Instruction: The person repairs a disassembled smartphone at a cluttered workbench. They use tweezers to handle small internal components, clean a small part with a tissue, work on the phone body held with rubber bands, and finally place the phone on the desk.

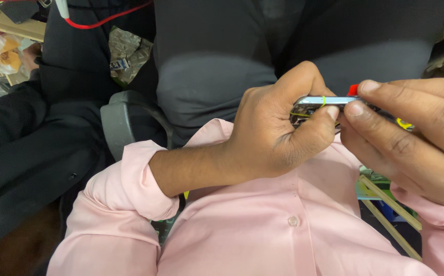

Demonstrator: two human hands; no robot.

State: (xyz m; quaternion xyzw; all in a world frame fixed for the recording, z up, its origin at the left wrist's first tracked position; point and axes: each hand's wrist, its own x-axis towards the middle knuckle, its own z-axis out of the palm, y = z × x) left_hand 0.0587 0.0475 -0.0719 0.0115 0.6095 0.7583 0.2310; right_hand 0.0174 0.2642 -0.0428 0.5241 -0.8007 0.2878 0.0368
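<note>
Two hands (pixel 278 128) (pixel 411 138), one metal strip (pixel 329 100).

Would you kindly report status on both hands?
Left hand and right hand both grip small metal part. Yellow wire loops it. Nothing blocking.

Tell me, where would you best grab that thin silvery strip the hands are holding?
Probably the bare middle of the silvery strip, pinched from above and below. It lies flat and level; the left hand covers one end and the right hand the other.
</note>
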